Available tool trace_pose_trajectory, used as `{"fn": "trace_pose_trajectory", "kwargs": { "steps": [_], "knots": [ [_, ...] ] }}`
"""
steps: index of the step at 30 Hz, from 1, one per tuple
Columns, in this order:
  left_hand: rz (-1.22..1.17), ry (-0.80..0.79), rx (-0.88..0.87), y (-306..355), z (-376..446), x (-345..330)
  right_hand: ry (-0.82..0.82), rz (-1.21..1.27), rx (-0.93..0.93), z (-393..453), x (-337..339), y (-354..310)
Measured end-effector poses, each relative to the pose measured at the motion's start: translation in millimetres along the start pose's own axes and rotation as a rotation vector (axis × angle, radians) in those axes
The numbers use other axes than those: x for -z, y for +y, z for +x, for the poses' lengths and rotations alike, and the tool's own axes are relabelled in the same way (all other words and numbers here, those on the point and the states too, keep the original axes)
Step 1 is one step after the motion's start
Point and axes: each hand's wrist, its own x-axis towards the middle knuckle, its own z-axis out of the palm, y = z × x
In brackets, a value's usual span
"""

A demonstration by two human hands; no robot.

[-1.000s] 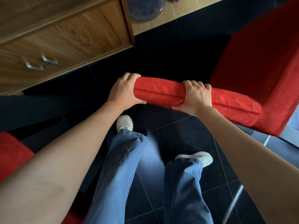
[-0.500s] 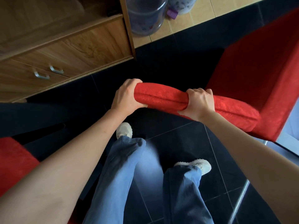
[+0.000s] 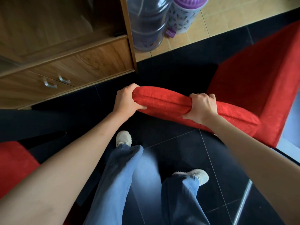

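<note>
A red upholstered chair (image 3: pixel 253 75) stands at the right, seen from above, with its padded top edge (image 3: pixel 164 101) running across the middle of the view. My left hand (image 3: pixel 125 101) grips the left end of that padded edge, fingers curled over the top and thumb underneath. My right hand (image 3: pixel 202 107) grips the same edge further right, fingers wrapped over it. Both arms are stretched forward. My legs in blue jeans and pale shoes (image 3: pixel 123 138) stand on the black floor tiles behind the chair.
A wooden cabinet (image 3: pixel 78 62) with metal handles (image 3: pixel 50 83) fills the upper left. Beside it stand a large clear water bottle (image 3: pixel 147 25) and a purple-lidded container (image 3: pixel 185 15) on beige tiles. Another red seat (image 3: pixel 14 164) is at lower left. A metal leg (image 3: pixel 243 203) shows at lower right.
The chair's padded edge and both hands sit lower in the view, and more of the water bottle and purple container has come into sight. Both grips are unchanged.
</note>
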Motion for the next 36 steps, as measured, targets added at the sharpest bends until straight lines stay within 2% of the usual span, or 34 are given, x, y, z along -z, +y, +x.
{"fn": "trace_pose_trajectory", "kwargs": {
  "steps": [3, 9, 15, 21, 26, 36],
  "knots": [
    [-0.057, 0.029, -0.009, 9, 0, 10, 0.007, -0.034, 0.036, 2, 21, 2],
    [-0.039, -0.018, 0.116, 28, 2, 28, -0.009, -0.062, 0.063, -4, 51, 4],
    [-0.122, -0.001, 0.104, 65, -16, 39, -0.004, -0.073, 0.078, -22, 82, 18],
    [-0.208, 0.086, 0.008, 106, -25, 42, 0.049, -0.133, 0.105, -41, 113, 42],
    [-0.382, -0.057, -0.018, 124, -26, 44, 0.082, -0.240, 0.117, -58, 126, 61],
    [-0.454, -0.034, -0.145, 194, -46, 40, 0.123, -0.174, -0.002, -105, 152, 96]
  ]
}}
